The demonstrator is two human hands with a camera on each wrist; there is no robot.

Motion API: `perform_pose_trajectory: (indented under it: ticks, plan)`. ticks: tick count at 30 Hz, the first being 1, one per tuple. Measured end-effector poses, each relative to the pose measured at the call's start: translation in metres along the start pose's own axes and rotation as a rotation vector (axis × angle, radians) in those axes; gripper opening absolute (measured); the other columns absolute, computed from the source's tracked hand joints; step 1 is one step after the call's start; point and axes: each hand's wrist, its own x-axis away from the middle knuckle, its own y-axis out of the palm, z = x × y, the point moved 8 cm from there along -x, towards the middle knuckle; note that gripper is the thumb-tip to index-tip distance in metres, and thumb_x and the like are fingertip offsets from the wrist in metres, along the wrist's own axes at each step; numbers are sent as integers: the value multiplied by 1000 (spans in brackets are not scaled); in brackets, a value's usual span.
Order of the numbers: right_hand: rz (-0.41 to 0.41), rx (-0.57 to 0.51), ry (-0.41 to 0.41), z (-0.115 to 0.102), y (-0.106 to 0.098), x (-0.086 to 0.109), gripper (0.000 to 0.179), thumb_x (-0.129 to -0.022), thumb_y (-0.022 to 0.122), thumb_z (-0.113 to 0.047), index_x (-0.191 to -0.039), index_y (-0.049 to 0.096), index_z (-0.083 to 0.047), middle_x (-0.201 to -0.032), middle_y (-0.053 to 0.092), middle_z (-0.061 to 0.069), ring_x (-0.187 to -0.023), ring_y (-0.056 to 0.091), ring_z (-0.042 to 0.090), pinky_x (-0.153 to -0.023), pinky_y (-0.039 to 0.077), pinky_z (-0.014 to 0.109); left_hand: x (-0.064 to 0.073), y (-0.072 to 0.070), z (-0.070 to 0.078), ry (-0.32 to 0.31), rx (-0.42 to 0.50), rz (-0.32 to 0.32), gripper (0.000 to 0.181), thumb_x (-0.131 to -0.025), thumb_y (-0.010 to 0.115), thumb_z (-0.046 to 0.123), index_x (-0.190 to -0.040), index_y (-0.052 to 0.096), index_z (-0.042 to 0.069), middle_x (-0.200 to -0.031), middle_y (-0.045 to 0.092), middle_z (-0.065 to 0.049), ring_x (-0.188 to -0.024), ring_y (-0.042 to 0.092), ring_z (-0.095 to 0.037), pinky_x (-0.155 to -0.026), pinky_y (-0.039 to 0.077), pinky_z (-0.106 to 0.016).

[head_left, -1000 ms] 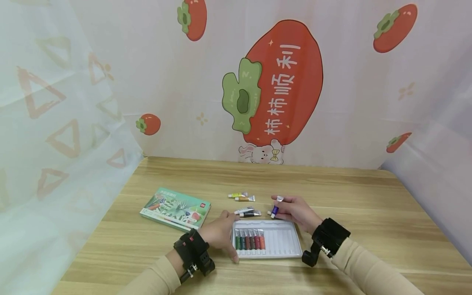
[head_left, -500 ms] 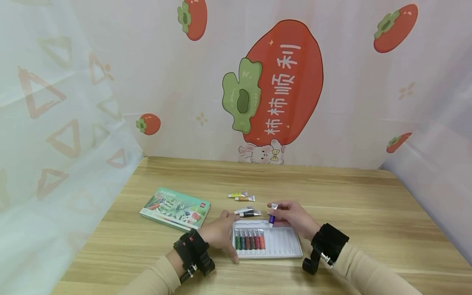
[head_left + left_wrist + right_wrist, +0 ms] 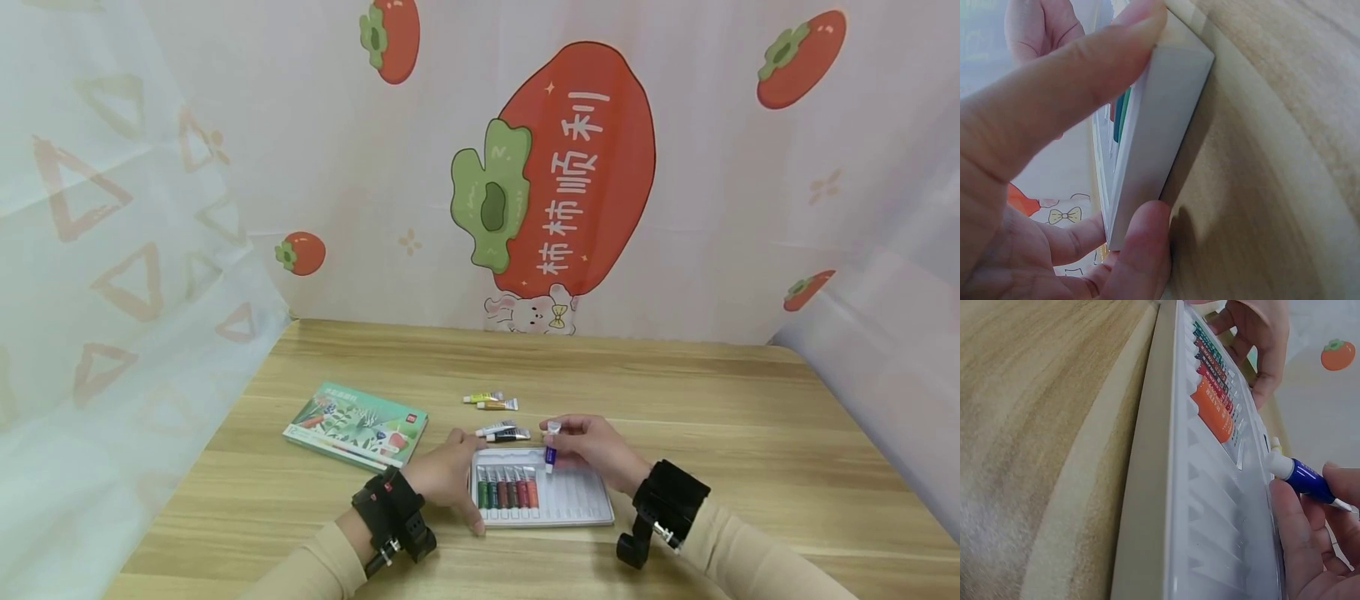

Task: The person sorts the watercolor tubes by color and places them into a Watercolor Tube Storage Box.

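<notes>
My right hand (image 3: 603, 452) pinches a blue paint tube (image 3: 551, 460) over the back part of the white paint tray (image 3: 581, 493). The tube's white cap points down toward the tray in the head view; in the right wrist view, thumb and fingers hold the tube (image 3: 1311, 480) beside bare slots. Green, teal, brown, red and orange paint tubes (image 3: 508, 490) lie side by side in the tray's left half. My left hand (image 3: 448, 477) grips the tray's left end, thumb at the front corner, fingers at the back. The left wrist view shows the tray's side wall (image 3: 1154, 137) between them.
Behind the tray lie a white tube (image 3: 493, 428) and a black tube (image 3: 510, 435). Farther back are a yellow tube (image 3: 482, 397) and an ochre tube (image 3: 498, 405). A green illustrated box (image 3: 358, 425) lies to the left on the wooden table (image 3: 675, 375).
My right hand has brought the blue tube from behind the tray forward over its back part, turning it more upright in view. The left hand stays on the tray.
</notes>
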Motion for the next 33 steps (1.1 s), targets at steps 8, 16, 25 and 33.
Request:
perform_pose_trajectory:
  ticks: [8, 16, 25, 33]
  plan:
    - [-6, 63, 1, -1, 5, 5, 37, -94, 72, -4, -127, 64, 9, -115, 67, 16, -93, 70, 22, -81, 61, 37, -1, 1, 0, -4, 4, -2, 116, -54, 103, 25, -150, 42, 0, -133, 44, -19, -114, 56, -34, -101, 49, -55]
    - [-16, 118, -37, -2, 7, 11, 35, -92, 74, -4, -123, 66, 10, -102, 64, 11, -88, 67, 20, -78, 62, 36, -2, 1, -1, -6, 9, 1, 116, -53, 103, 25, -150, 43, 0, -133, 44, -20, -113, 56, -35, -101, 49, -56]
    - [-24, 219, -50, 2, 11, 18, 31, -89, 78, -10, -115, 70, 5, -94, 64, 8, -84, 64, 19, -74, 59, 33, -2, 1, -3, -8, 12, 3, 117, -53, 103, 25, -150, 43, 0, -131, 44, -19, -111, 57, -34, -98, 51, -55]
    - [-22, 317, -60, 8, 13, 19, 25, -88, 80, -10, -110, 74, 1, -90, 60, 5, -84, 56, 18, -65, 55, 26, -2, 2, -3, -7, 8, 1, 117, -53, 103, 25, -150, 43, 0, -130, 44, -19, -111, 57, -33, -98, 51, -54]
